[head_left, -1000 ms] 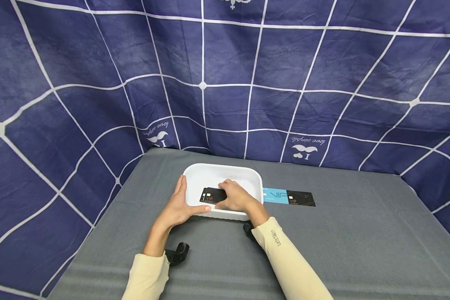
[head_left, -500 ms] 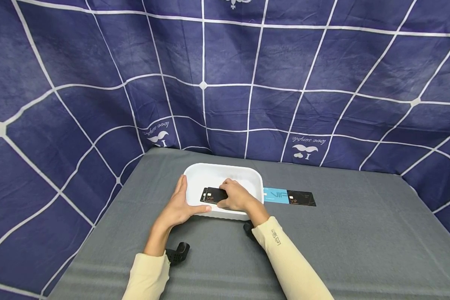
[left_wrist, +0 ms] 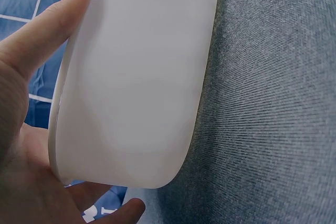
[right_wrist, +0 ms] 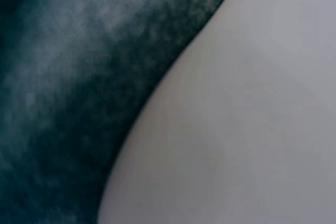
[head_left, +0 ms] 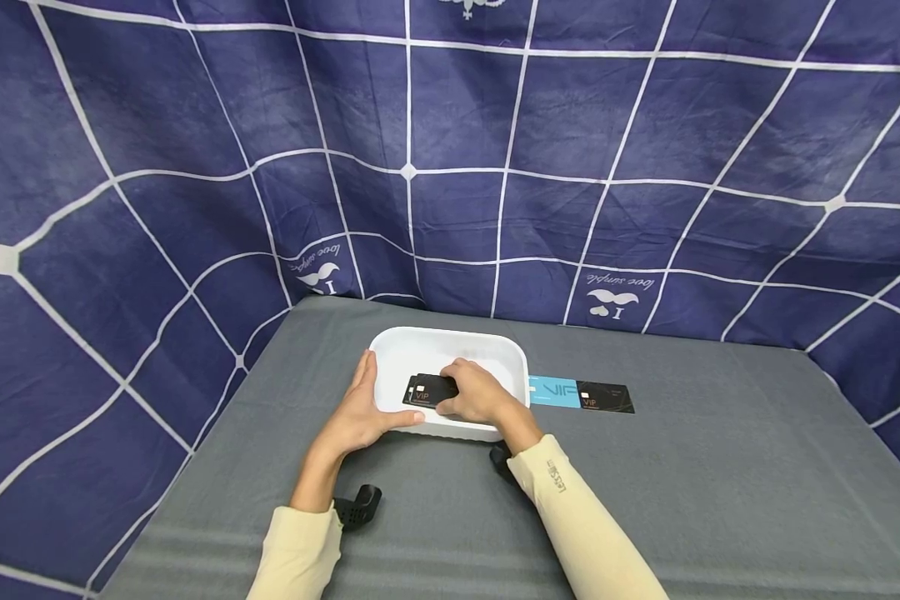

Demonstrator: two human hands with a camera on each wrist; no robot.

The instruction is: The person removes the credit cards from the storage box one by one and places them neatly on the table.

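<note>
A white plastic box (head_left: 408, 352) with rounded corners stands on the grey cloth. My left hand (head_left: 354, 418) holds its near-left corner, the thumb along the front rim and the fingers against the left end. In the left wrist view that hand (left_wrist: 31, 145) lies around the end of the box wall (left_wrist: 136, 87). Inside the box, black VIP cards (head_left: 427, 390) lie overlapped, slightly fanned at their left edge. My right hand (head_left: 474, 393) reaches over the near rim and grips their right part, which it hides. The right wrist view holds only the box's outer wall (right_wrist: 236, 129), blurred.
Just right of the box, a light blue VIP card (head_left: 555, 392) and a black VIP card (head_left: 606, 397) lie end to end. Grey cloth (head_left: 720, 467) covers the table. A blue curtain with white lines (head_left: 555, 117) hangs behind and at the left.
Both hands and the box keep their places. The black cards in the right hand shift very slightly; the whole head view drifts a little.
</note>
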